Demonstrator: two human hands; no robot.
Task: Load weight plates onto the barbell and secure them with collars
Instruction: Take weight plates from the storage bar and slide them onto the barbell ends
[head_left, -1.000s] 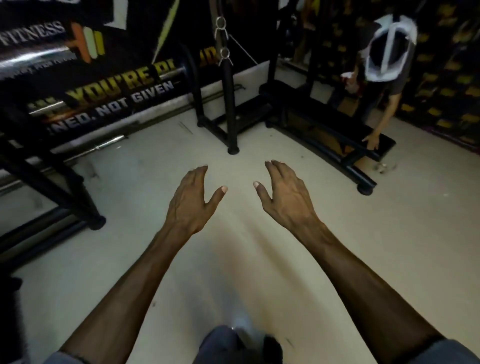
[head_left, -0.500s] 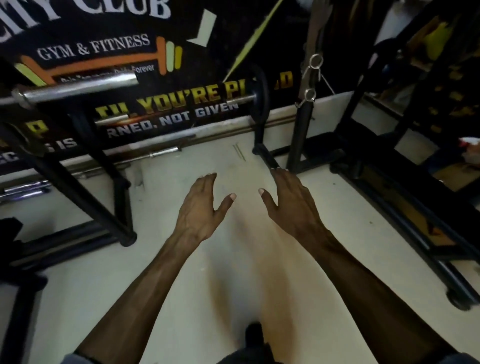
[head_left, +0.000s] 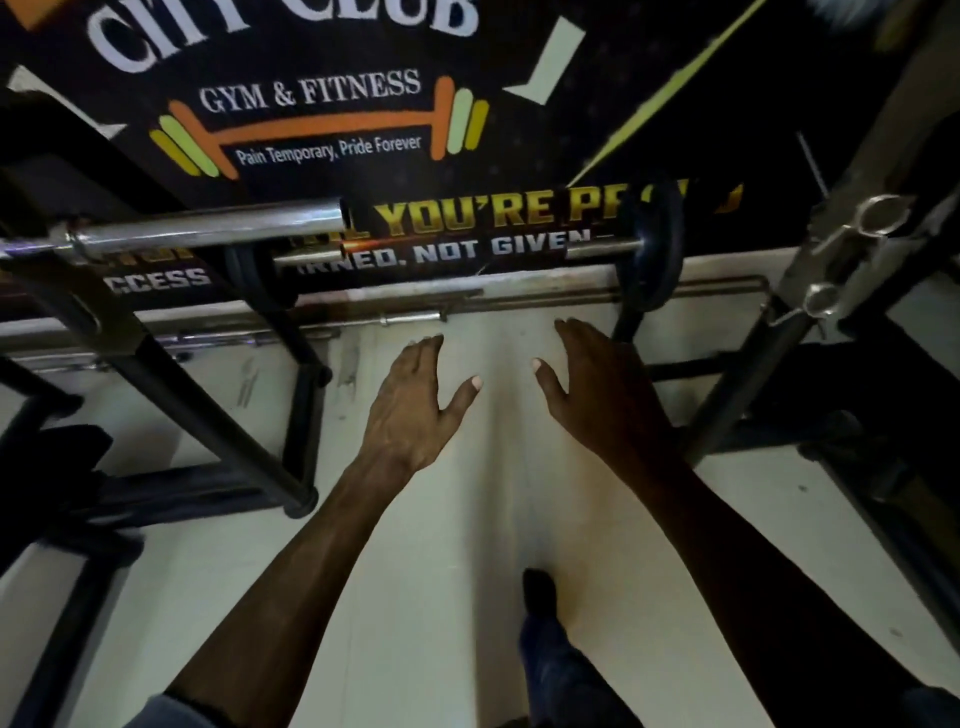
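1. View is swinging left & tilting up: wall banner w/ "GYM & FITNESS" is now filling the top.
2. Chrome barbell sleeve is coming closer, upper left.
3. Plate on rear bar is nearing right hand.
4. Bench & 2nd person are dropping out of view.

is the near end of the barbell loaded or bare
Bare: the chrome barbell sleeve carries no plate or collar, and both hands are empty.
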